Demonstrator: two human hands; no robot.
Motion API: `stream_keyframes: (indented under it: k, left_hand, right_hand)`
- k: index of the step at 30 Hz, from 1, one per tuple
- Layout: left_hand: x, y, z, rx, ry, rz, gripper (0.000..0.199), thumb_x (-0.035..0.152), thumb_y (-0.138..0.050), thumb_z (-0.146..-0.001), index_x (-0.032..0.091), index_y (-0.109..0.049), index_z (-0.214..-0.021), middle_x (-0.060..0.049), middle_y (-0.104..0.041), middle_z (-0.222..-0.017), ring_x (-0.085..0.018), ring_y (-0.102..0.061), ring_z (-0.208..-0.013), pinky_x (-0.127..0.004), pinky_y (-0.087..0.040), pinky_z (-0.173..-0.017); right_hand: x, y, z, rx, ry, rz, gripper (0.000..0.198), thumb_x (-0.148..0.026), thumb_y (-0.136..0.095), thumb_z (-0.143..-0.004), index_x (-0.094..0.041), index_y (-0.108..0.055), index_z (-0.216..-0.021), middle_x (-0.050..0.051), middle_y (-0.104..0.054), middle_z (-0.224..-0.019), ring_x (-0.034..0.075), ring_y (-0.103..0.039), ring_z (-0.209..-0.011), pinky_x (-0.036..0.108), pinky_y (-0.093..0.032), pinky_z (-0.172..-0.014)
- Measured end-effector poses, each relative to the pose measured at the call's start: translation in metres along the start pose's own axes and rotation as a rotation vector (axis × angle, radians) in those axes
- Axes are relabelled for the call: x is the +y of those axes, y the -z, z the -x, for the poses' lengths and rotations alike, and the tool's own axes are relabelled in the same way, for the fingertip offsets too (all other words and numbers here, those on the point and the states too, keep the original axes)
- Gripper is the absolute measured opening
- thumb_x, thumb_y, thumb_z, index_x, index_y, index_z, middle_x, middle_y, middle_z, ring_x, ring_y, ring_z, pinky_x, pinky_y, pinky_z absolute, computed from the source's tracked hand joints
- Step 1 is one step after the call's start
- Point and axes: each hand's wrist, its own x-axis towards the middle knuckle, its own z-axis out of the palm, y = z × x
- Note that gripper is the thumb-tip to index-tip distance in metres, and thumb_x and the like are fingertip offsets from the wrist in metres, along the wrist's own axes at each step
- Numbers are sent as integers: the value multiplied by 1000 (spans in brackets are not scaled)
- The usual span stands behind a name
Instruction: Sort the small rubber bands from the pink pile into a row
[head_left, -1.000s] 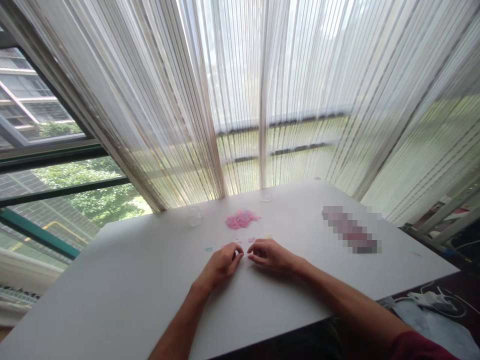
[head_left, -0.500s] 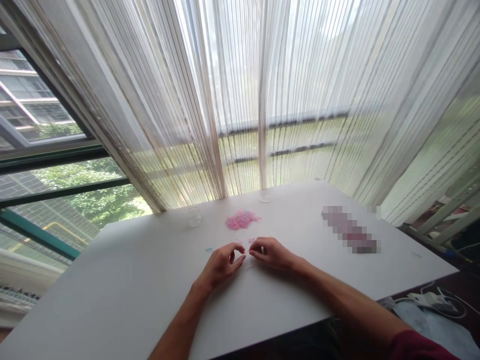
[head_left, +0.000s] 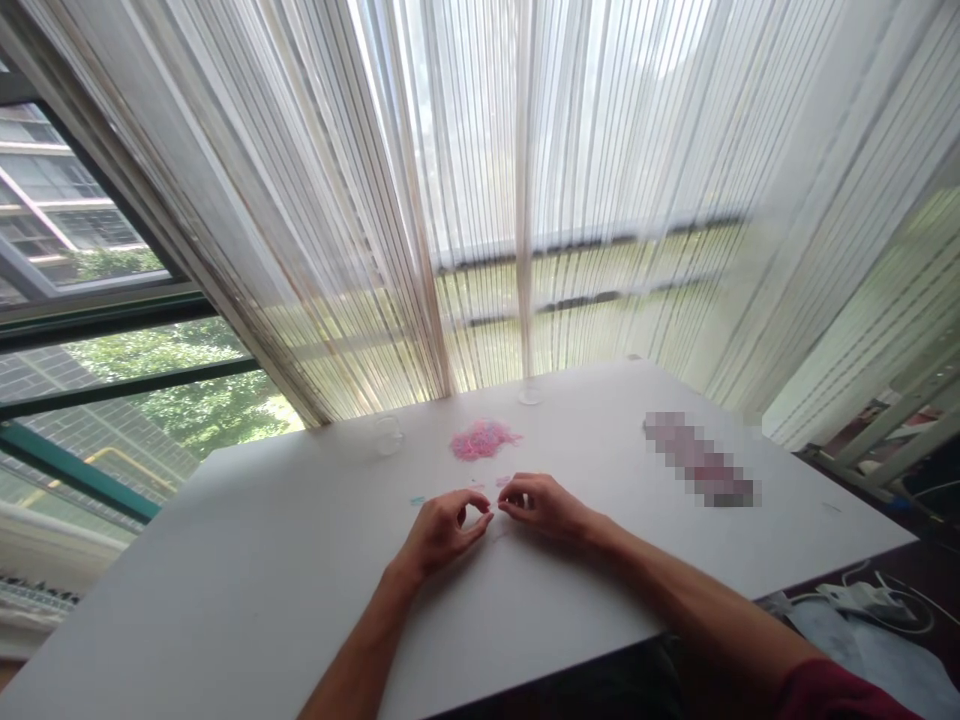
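My left hand [head_left: 446, 527] and my right hand [head_left: 549, 507] meet low over the white table [head_left: 300, 580], fingertips almost touching. Thumb and forefinger of each are curled into a pinch. Whatever lies between them is too small to make out. Just beyond is a loose pile of thin pink strands or tiny bands [head_left: 480, 440], with some blue mixed in. A small pink bit [head_left: 502, 482] rests behind my right fingertips, and a teal bit [head_left: 418, 500] is left of my left hand. A faint pinkish strand [head_left: 498, 537] lies below the fingertips.
A clear round container [head_left: 388, 436] stands at the back left, and a clear round piece [head_left: 529, 396] lies near the far edge. A blurred-out reddish object [head_left: 697, 460] is on the right. Sheer curtains [head_left: 480, 200] hang behind the table. White cables [head_left: 870, 600] lie beyond its right front edge.
Both hands stay in nearly the same place. The left thumb and forefinger shift very slightly; the pile and small bits stay put.
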Motion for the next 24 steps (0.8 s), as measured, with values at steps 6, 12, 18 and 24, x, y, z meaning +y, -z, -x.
stream_keyframes:
  k: [6,12,18,24]
  left_hand:
    - [0,3,-1,18,-1,-19,19,33,-56,-87,20,-71,-88,0,-68,-73,-11,-49,-57,-23,-42,-61]
    - [-9,16,-2,131,28,-132,21,36,-56,-88,25,-74,-91,-1,-65,-81,-11,-55,-64,-22,-42,-63]
    - [-25,16,-3,190,143,-209,21,39,-58,-88,29,-77,-92,2,-59,-76,-11,-56,-64,-21,-40,-62]
    - [-28,12,-4,174,163,-216,22,40,-58,-88,31,-77,-93,2,-59,-77,-11,-56,-63,-22,-41,-62]
  right_hand:
    - [3,-2,0,-1,31,12,12,-23,-63,-86,-17,-73,-84,2,-64,-73,10,-55,-63,21,-47,-63]
    - [2,-1,0,-9,23,0,12,-21,-61,-86,-16,-72,-82,2,-63,-73,10,-53,-61,21,-46,-61]
    - [-4,2,-1,-32,10,-4,12,-20,-61,-86,-15,-71,-80,1,-61,-71,9,-51,-59,21,-45,-61]
    - [-4,2,-1,-38,7,-2,13,-20,-60,-86,-15,-71,-80,1,-61,-71,9,-51,-59,20,-44,-60]
